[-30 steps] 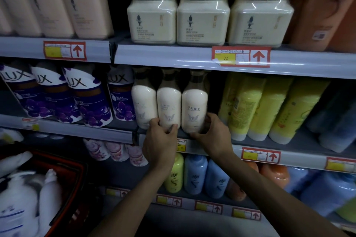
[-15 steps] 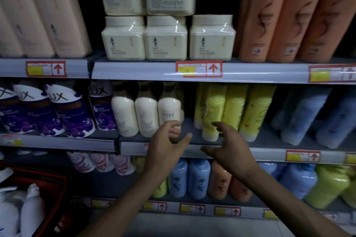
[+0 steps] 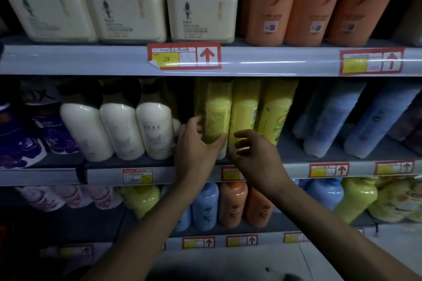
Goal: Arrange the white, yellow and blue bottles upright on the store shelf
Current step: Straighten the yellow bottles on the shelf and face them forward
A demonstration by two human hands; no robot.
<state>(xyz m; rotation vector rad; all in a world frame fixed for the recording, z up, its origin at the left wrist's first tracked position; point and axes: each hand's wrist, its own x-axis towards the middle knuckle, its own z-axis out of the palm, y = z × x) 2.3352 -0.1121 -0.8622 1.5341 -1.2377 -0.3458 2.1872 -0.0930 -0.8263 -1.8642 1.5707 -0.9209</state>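
The left hand [image 3: 196, 146] grips the leftmost yellow bottle [image 3: 217, 116], which stands upright on the shelf [image 3: 292, 150]. The right hand [image 3: 255, 157], fingers loosely curled, holds nothing in front of the next yellow bottle [image 3: 244, 107]. White bottles [image 3: 155, 130] stand left of the hands and blue bottles [image 3: 331, 121] right of them.

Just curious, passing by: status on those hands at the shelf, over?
Left hand grips leftmost yellow bottle. Right hand empty by next yellow bottle. White bottles close on its left.
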